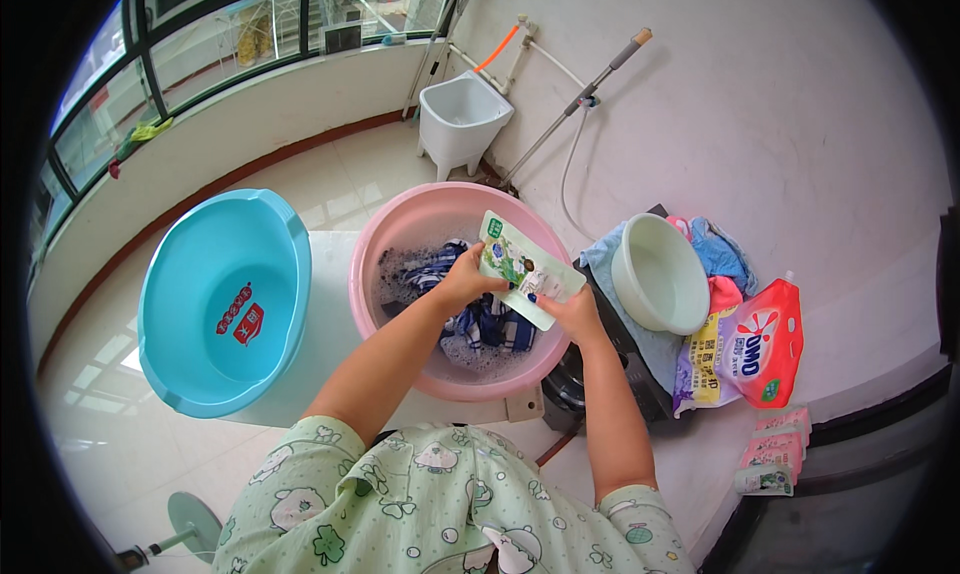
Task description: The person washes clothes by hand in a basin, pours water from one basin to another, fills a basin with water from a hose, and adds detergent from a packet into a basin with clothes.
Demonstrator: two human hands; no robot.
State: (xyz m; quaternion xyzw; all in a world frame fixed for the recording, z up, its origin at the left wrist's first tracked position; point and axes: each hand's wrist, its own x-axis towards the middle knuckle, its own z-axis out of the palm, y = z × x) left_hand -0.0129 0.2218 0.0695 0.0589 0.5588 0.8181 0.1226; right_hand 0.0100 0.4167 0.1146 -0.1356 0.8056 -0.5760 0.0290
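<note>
A flat pale green pouch point(529, 268) with a printed plant picture is held between both hands, tilted above the pink basin. My left hand point(466, 280) grips its left edge, thumb across the front. On its lower right, my right hand point(571, 311) pinches the pouch with the thumb on the face. Below them the pink plastic basin point(361, 289) holds sudsy water point(480, 364). Blue and white checked cloth point(480, 322) lies wet in that water, partly hidden by the hands and pouch.
A blue plastic tub point(187, 274) stands left. On the right, a pale bowl point(664, 281) sits on a cloth over a black appliance point(645, 394), beside a red OMO detergent bag point(772, 349). Several small pouches point(772, 450) lie lower right. Behind are a mop sink point(457, 123) and a pole point(555, 123).
</note>
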